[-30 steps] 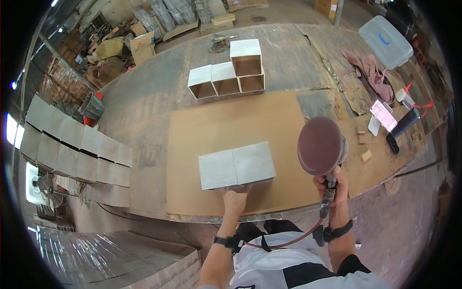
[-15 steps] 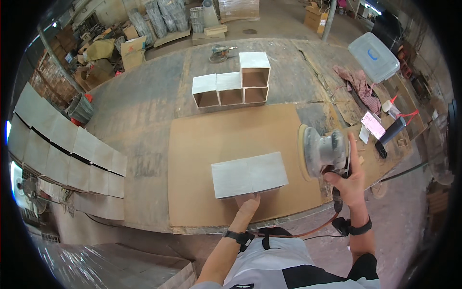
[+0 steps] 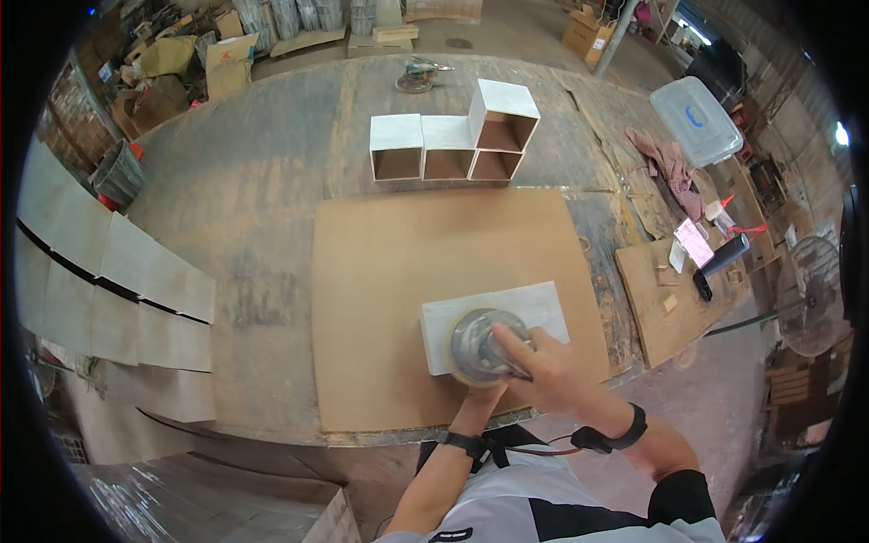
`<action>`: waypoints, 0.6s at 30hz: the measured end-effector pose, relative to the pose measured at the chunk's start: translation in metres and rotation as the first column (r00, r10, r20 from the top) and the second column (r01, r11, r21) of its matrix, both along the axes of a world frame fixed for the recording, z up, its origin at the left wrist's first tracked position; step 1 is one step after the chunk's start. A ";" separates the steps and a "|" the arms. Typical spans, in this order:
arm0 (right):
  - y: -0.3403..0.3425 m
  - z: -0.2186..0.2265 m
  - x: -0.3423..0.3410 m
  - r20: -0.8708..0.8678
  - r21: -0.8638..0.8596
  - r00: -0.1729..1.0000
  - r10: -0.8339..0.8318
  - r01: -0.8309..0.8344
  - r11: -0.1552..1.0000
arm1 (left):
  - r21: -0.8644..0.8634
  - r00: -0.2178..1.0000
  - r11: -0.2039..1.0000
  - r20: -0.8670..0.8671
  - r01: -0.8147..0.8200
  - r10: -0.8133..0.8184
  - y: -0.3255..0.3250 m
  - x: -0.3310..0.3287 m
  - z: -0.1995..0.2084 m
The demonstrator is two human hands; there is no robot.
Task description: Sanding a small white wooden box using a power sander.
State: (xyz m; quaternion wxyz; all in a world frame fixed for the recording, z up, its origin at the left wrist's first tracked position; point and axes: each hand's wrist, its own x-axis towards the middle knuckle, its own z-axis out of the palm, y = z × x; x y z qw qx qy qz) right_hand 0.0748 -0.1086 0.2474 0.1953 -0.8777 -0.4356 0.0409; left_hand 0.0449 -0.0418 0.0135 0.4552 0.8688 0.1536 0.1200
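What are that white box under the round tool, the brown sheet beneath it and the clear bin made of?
White box: probably wooden board, painted or primed matte white; flat panels meet at crisp edges.
Brown sheet: cardboard or thin fibreboard, dull; its tan face looks even and flat.
Clear bin: likely plastic, smooth; its pale surface looks translucent.

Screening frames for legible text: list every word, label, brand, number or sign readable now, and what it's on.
None readable.
Pink card, right side: marks too small to read.
Cardboard box, upper right: pale label, too small to read.
Dark patch on the shirt: can't tell if it carries lettering.
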 end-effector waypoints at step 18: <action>0.036 -0.020 0.057 -0.071 0.109 0.965 -0.254 0.260 0.959 | 0.156 0.959 0.984 -0.282 0.086 -0.039 -0.003 -0.001 0.020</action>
